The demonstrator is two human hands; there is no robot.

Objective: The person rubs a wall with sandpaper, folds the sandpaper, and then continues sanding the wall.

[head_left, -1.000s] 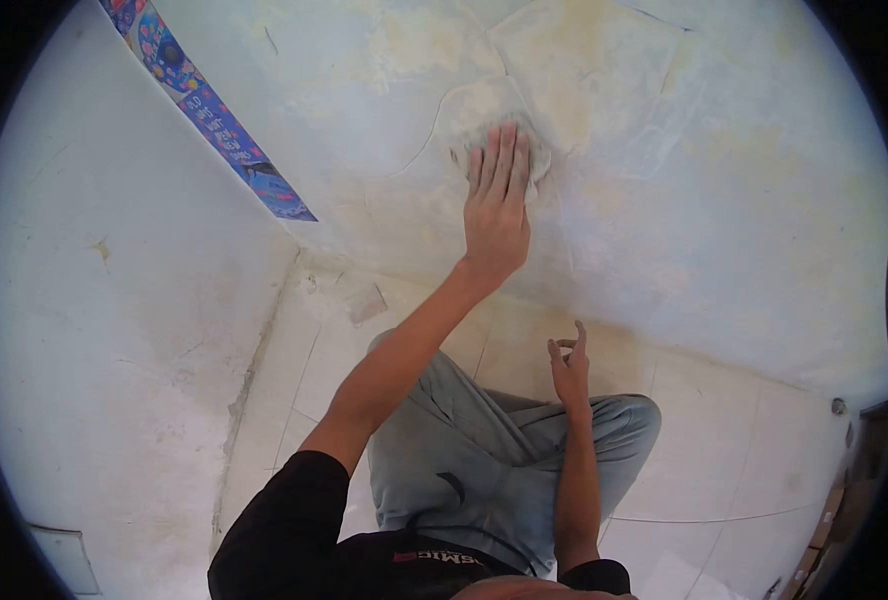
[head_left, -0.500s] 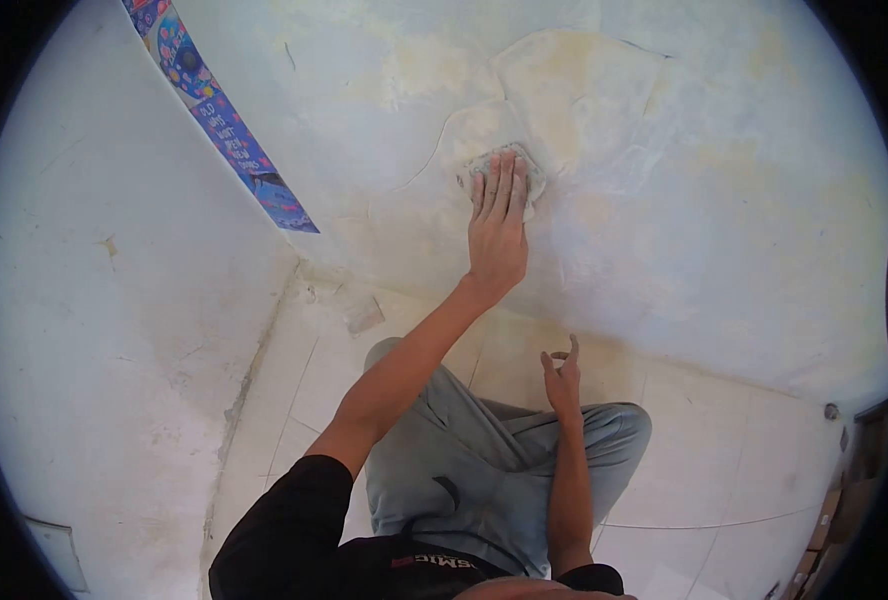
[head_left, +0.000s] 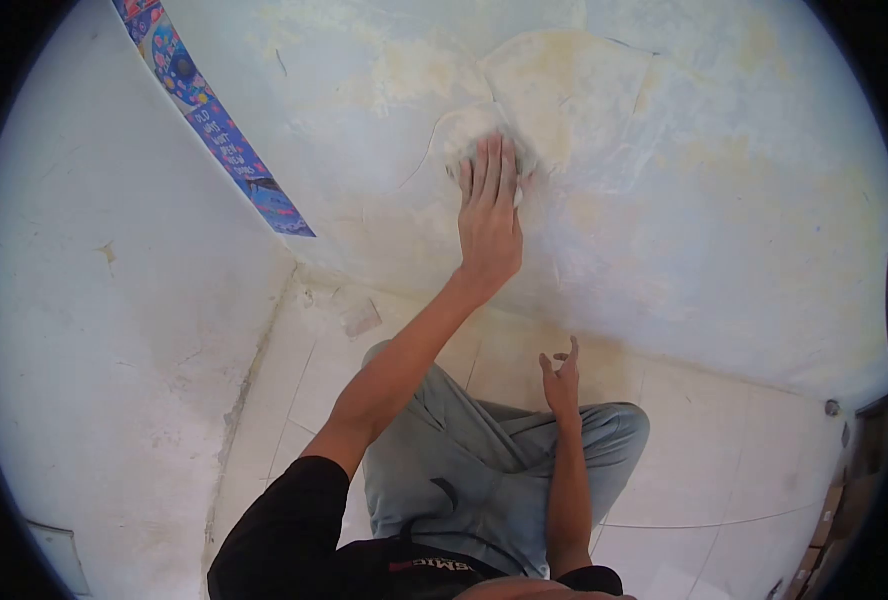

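My left hand lies flat against the wall, its fingers together and pointing up. Under the fingers it presses a sheet of sandpaper, mostly covered by the hand and smeared by motion. Patches of yellowish filler and curved cracks mark the wall around it. Low on the right, my right hand hovers by my knee, near the foot of the wall. Its thumb and fingers are apart, and I see nothing held in it.
A purple printed strip runs down the wall corner at the left. A small square piece lies on the tiled floor. My crossed legs are below the hands. Brown boxes stand at the far right.
My left hand has slid slightly left and up the wall with the sandpaper beneath it, and its fingers now hide more of the sheet. My right hand has stayed put.
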